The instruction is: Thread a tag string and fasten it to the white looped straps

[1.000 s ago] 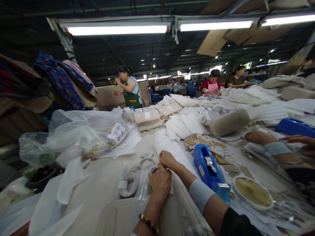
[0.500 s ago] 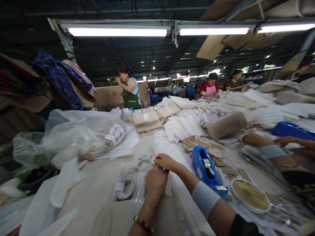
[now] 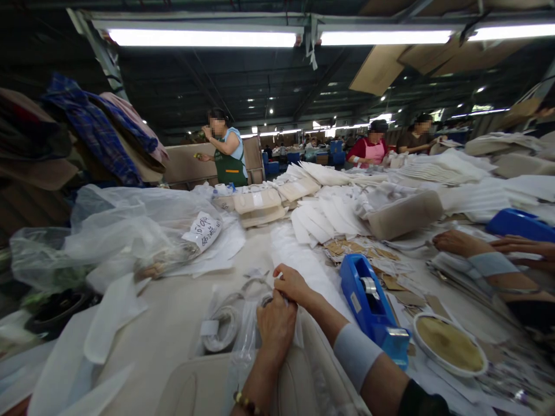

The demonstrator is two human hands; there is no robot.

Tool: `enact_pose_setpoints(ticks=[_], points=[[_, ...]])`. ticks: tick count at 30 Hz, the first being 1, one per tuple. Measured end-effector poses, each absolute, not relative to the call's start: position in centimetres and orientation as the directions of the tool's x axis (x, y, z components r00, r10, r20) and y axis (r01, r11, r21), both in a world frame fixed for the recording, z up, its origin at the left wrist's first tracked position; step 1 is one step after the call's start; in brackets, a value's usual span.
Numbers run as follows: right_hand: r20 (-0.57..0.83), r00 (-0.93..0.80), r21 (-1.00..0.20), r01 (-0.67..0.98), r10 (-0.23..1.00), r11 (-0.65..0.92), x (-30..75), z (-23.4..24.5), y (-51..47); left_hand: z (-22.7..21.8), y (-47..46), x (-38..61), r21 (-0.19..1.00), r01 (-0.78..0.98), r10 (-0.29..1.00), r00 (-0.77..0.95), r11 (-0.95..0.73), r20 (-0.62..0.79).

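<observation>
My left hand [image 3: 275,327] and my right hand [image 3: 293,285] meet at the near middle of the table, both closed in a pinch on the top edge of a clear plastic bag [image 3: 249,341]. The bag lies over a beige padded cushion [image 3: 299,381] in front of me. A bundle of white cord [image 3: 221,330] in clear wrap lies just left of my hands. A bead bracelet is on my left wrist and a pale blue sleeve cuff on my right forearm.
A blue tape dispenser [image 3: 373,306] stands right of my arm, with a round white dish [image 3: 448,345] beyond it. A co-worker's hands [image 3: 459,242] rest at the right. Plastic bags [image 3: 130,231] pile at the left. White fabric stacks [image 3: 325,216] cover the far table; several people work behind.
My hands stay pinched on the bag's edge, shifting only slightly. The camera tilted a little, and the standing person at the back raised a hand to the face.
</observation>
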State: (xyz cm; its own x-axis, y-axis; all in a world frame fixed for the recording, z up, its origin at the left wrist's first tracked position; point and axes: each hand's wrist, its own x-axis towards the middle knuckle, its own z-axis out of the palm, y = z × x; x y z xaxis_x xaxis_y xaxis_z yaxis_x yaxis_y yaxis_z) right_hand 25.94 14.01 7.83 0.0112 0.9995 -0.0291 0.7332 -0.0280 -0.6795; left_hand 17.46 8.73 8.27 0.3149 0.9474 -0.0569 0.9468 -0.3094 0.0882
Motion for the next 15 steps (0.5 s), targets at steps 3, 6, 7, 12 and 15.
enact_pose_setpoints(ticks=[3, 6, 7, 12, 15], points=[[-0.025, 0.056, -0.704, 0.708, 0.998, -0.057, 25.9, 7.2, 14.4, 8.2, 8.6, 17.5, 0.082, 0.948, 0.947, 0.315, -0.309, -0.071], [-0.026, 0.095, -0.722, 0.687, 0.995, -0.084, 26.0, 6.6, 14.8, 8.2, 8.5, 17.5, 0.082, 0.952, 0.951, 0.301, -0.295, -0.074], [-0.027, 0.104, -0.725, 0.682, 0.994, -0.091, 26.0, 6.5, 14.9, 8.2, 8.5, 17.5, 0.083, 0.952, 0.951, 0.302, -0.295, -0.074], [-0.035, 0.135, -0.731, 0.672, 0.99, -0.118, 26.1, 6.0, 15.5, 8.2, 8.3, 17.4, 0.087, 0.944, 0.943, 0.324, -0.317, -0.078], [-0.041, 0.15, -0.736, 0.664, 0.988, -0.132, 26.2, 5.8, 15.8, 7.9, 8.2, 17.5, 0.088, 0.945, 0.944, 0.321, -0.314, -0.081]])
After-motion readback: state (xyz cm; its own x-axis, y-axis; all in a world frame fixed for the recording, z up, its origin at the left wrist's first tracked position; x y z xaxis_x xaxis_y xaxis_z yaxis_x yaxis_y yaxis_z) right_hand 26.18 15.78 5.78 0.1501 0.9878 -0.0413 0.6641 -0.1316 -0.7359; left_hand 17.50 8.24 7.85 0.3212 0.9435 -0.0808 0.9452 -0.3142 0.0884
